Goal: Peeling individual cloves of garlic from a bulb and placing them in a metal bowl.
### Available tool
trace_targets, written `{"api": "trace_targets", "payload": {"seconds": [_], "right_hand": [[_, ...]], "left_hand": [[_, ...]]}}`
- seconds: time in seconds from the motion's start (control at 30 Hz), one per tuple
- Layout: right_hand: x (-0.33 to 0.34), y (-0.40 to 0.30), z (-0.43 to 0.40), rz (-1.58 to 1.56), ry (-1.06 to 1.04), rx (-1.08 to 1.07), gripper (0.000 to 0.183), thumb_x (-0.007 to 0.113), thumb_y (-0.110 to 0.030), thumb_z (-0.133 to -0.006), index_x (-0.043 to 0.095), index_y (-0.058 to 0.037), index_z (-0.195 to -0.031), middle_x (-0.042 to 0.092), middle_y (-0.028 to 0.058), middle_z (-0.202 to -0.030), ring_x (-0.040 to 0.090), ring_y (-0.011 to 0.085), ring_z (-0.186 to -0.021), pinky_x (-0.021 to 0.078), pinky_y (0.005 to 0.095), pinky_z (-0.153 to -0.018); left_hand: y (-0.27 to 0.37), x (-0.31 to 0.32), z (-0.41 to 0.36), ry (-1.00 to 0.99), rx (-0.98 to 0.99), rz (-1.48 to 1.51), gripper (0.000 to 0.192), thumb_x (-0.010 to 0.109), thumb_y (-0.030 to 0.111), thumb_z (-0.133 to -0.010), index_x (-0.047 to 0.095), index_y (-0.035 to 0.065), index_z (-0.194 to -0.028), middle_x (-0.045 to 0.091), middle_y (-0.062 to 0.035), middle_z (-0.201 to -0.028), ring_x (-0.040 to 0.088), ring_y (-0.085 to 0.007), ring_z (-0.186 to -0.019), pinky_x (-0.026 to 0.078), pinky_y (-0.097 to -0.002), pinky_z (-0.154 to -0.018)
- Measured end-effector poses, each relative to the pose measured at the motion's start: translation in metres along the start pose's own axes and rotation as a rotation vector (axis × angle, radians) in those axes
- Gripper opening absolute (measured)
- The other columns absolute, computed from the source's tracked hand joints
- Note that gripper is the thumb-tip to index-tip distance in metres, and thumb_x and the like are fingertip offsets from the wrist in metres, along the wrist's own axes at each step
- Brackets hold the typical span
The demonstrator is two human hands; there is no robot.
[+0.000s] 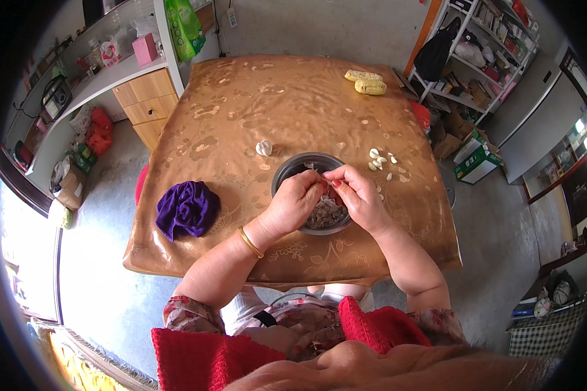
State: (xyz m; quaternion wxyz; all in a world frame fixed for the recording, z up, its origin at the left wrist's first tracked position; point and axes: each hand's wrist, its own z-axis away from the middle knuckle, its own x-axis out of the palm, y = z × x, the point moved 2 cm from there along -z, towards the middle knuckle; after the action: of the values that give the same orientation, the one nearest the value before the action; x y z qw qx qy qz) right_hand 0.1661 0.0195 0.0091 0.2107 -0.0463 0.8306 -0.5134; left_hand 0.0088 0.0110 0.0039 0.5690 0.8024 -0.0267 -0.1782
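Note:
Over a round metal bowl (284,168) with papery garlic skins (325,215) in it, my left hand (296,200) and my right hand (359,198) meet at the fingertips. A small piece, probably a garlic clove, is pinched between them; the fingers mostly hide it. A gold-coloured bangle circles my left wrist. Beyond the bowl, to its left, rests a whole garlic bulb (264,148). Several peeled garlic cloves (374,153) lie on the patterned brown tablecloth (254,107) to the right of the bowl.
A crumpled purple cloth (187,210) lies on the table's left side. Two pieces of corn cob (370,87) lie near the far right corner. A wooden drawer unit (146,100) stands beyond the table's left edge, and a white shelf rack (474,63) stands at the back right.

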Motion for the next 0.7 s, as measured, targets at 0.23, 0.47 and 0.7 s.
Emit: {"api": "trace_targets", "payload": {"seconds": [0.23, 0.47, 0.7], "right_hand": [[0.002, -0.007, 0.002, -0.018, 0.051, 0.033, 0.016, 0.050, 0.001, -0.084, 0.052, 0.0028, -0.100, 0.061, 0.0110, -0.090, 0.058, 0.0133, -0.082, 0.0469, 0.0250, -0.074], [0.001, -0.012, 0.002, 0.055, 0.064, -0.015, 0.013, 0.050, 0.001, -0.084, 0.053, 0.0024, -0.097, 0.061, 0.0126, -0.091, 0.060, 0.0158, -0.082, 0.0477, 0.0267, -0.071], [0.003, -0.019, 0.001, 0.204, 0.091, -0.122, 0.011, 0.051, 0.002, -0.082, 0.053, 0.0011, -0.093, 0.061, 0.0154, -0.089, 0.062, 0.0248, -0.080, 0.0486, 0.0304, -0.070]], "left_hand": [[0.001, 0.001, 0.000, -0.018, -0.018, 0.071, 0.013, 0.046, 0.009, -0.087, 0.054, -0.0017, -0.091, 0.053, -0.0021, -0.072, 0.048, -0.0086, -0.065, 0.042, -0.0232, -0.059], [0.006, -0.001, 0.000, -0.050, -0.045, 0.048, 0.013, 0.045, 0.008, -0.087, 0.053, -0.0007, -0.091, 0.051, -0.0012, -0.070, 0.045, -0.0068, -0.064, 0.040, -0.0217, -0.058], [0.004, 0.000, 0.001, -0.065, -0.091, 0.111, 0.013, 0.044, 0.009, -0.088, 0.053, -0.0002, -0.091, 0.050, -0.0001, -0.071, 0.045, -0.0063, -0.064, 0.040, -0.0214, -0.058]]}}
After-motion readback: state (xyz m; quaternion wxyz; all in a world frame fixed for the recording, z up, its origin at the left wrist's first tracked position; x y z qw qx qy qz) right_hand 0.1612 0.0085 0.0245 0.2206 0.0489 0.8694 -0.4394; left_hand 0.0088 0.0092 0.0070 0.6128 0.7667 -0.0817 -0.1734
